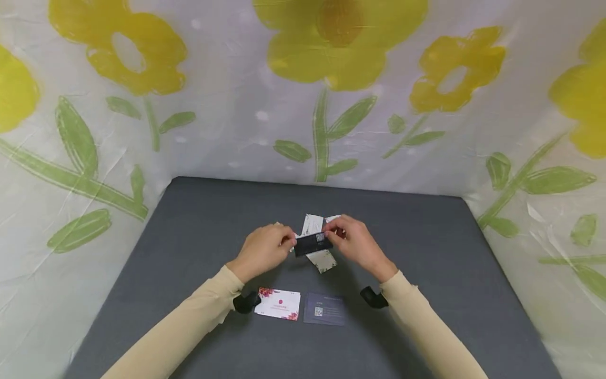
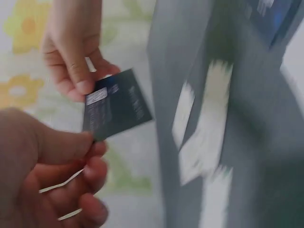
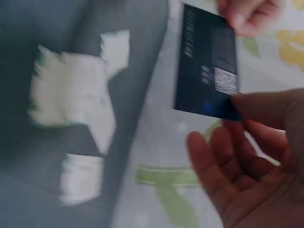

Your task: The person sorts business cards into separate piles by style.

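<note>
A dark business card (image 1: 312, 244) with a white QR code and small pale print is held up above the table by both hands. My left hand (image 1: 268, 247) pinches one end of the card between thumb and fingers. At the other end, by the QR code, my right hand (image 1: 354, 241) pinches it the same way. Both wrist views show the dark card (image 2: 116, 107) tilted in the air. Below and behind it, several white cards (image 1: 312, 225) with floral edges lie scattered and partly overlapping, some hidden by the card and hands.
Nearer the front of the grey table (image 1: 402, 221) lie a white card stack (image 1: 279, 304) with red flowers and, beside it on the right, dark blue cards (image 1: 324, 309) with a QR code. A flower-printed sheet (image 1: 227, 105) surrounds the table's back and sides.
</note>
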A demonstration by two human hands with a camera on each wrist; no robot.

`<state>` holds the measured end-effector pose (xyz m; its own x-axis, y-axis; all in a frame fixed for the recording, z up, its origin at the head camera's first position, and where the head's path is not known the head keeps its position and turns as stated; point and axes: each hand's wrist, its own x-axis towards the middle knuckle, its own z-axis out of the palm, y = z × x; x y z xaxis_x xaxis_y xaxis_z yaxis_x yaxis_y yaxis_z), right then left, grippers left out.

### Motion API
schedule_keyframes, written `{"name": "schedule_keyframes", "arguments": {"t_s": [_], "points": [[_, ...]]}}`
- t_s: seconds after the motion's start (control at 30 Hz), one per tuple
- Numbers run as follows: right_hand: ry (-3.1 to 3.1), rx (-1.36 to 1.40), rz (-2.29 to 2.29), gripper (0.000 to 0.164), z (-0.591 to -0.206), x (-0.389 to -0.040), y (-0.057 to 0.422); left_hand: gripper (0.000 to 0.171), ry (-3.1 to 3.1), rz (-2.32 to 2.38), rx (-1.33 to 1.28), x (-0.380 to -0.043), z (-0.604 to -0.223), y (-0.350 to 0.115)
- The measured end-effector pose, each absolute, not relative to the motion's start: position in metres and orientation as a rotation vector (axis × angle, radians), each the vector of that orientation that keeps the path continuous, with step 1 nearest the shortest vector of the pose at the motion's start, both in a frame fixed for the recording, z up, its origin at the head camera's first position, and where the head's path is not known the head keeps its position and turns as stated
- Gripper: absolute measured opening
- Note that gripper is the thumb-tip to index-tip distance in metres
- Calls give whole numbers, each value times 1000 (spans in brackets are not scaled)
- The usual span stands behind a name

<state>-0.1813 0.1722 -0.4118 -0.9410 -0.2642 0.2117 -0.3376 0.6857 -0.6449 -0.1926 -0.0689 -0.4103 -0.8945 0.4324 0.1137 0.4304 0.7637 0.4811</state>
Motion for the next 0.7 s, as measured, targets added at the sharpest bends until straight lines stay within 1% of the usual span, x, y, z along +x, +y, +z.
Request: {"name": "schedule_keyframes", "arguments": {"t_s": [0.17, 0.27, 0.33, 0.47, 0.7], "points": [[-2894, 396, 1310, 4, -451, -130, 186, 10, 2763, 816, 782, -158, -448, -65], [-2962, 296, 1396, 8, -480, -102, 189, 12, 2743, 761, 885, -137, -475, -65], [-2998, 239, 1416, 9, -496, -91, 189, 14, 2750, 716, 961, -127, -491, -65], [-3039, 203, 1452, 10, -514, -82, 188, 18, 2776, 649, 1035, -119, -512, -61], [-3049, 238, 1335, 10, -534, -90, 189, 20, 2911, 443, 1072, -125, -532, -54]]}}
